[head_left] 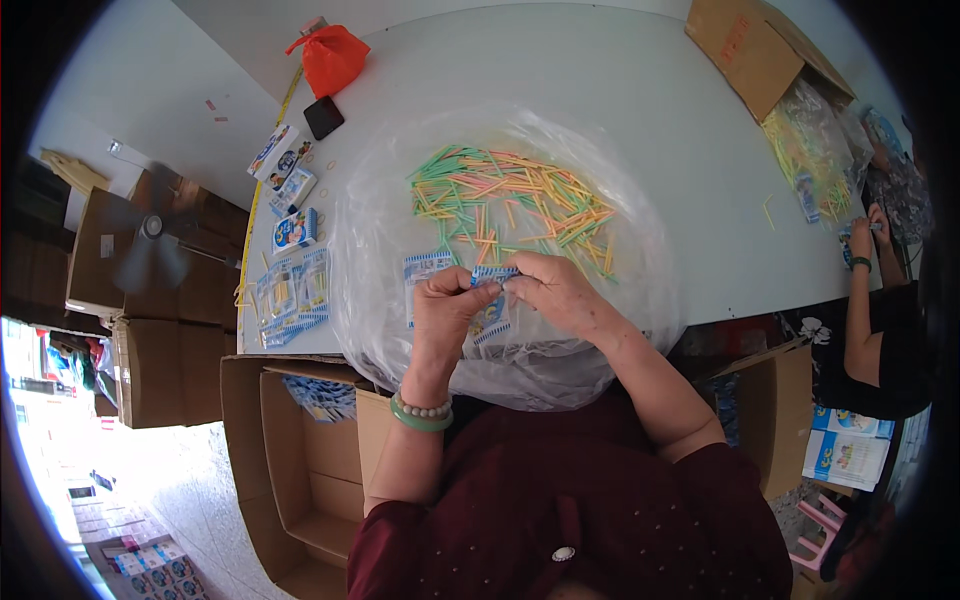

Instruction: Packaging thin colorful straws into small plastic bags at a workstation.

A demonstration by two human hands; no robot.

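Both my hands meet over the near side of a clear plastic sheet (pixel 365 290). My left hand (pixel 447 302) is closed in a pinch on the top edge of a small blue-and-white packet (pixel 490 318). Gripping the same edge, my right hand (pixel 556 290) has its thumb and fingers pressed together close beside the left. Another blue-and-white packet (pixel 428 264) lies partly behind my left hand. Beyond my hands, a loose heap of thin green, pink, yellow and orange sticks (pixel 510 195) spreads over the plastic.
At left lie filled packets (pixel 292 292), small boxes (pixel 294 230), a black phone-like slab (pixel 323 118) and a red bag (pixel 333 60). An open carton (pixel 310 470) stands below the table (pixel 400 40). At right, a co-worker's hands (pixel 862 240) are near a carton (pixel 745 50) and bagged sticks.
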